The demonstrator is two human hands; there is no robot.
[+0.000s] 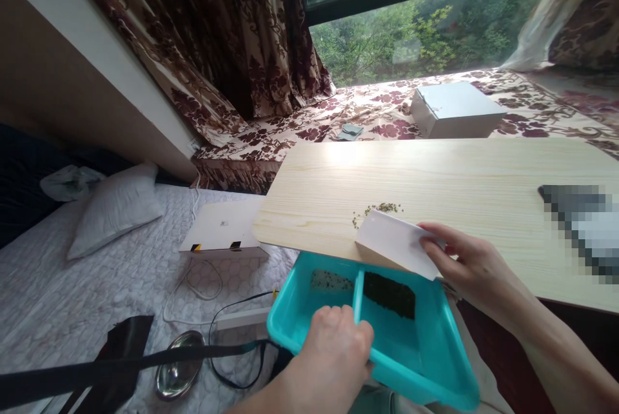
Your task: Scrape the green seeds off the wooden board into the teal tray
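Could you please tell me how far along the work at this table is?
Apparently mostly done: a dark granular heap lies in the right compartment of the turquoise plastic tray. In hand: the right hand holds a white rectangular panel at the edge of the pale wooden table; the left hand grips the tray. Seemingly left: greenish granules scattered on the table.

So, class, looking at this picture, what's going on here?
A person's left hand grips the near edge of a two-part turquoise tub. The right hand holds a white card at the table's near edge, beside scattered green bits. Dark green material lies in the tub's right part.
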